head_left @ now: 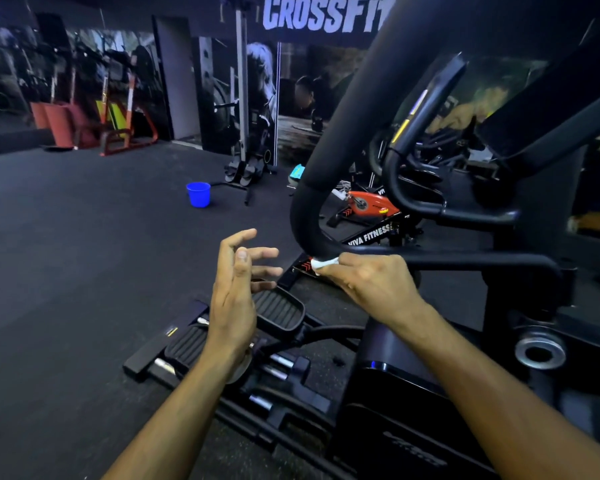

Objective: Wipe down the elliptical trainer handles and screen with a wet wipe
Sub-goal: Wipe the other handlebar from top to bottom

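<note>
1. Head view, right hand (368,282): pinched a small white wet wipe (324,263) between fingertips and thumb, knuckles turned upward.
2. Head view, wet wipe: bunched into a wad and pressed against the underside of the padded black handle (333,161), at the low bend where the padding gave way to the thinner black bar (471,259) running right.
3. Head view, left hand (236,289): held in the air to the left of the handle, fingers spread and loosely bent, gripping nothing, clear of both wipe and handle.
4. Head view, handle: rose from the bend in a thick curve toward the top of the frame; a second, slimmer black grip with yellow markings (407,123) stood just behind it.
5. Head view, screen: could not be told apart with certainty among the dark panels at upper right.
6. Head view, elliptical base: ribbed black pedals (278,308) lay below the left hand, with rails and chrome rollers (260,402) beneath both forearms, and a round metal hub (540,351) at right.
7. Head view, floor (84,254): dark rubber matting, bearing a blue bucket (199,194) well away from the hands.
8. Head view, background: an orange exercise bike (369,206) lettered "VIVA FITNESS" seen through the loop of the handle; red-orange equipment (84,126) at far left; white "CrossFit" lettering (326,12) on the wall mural above.
</note>
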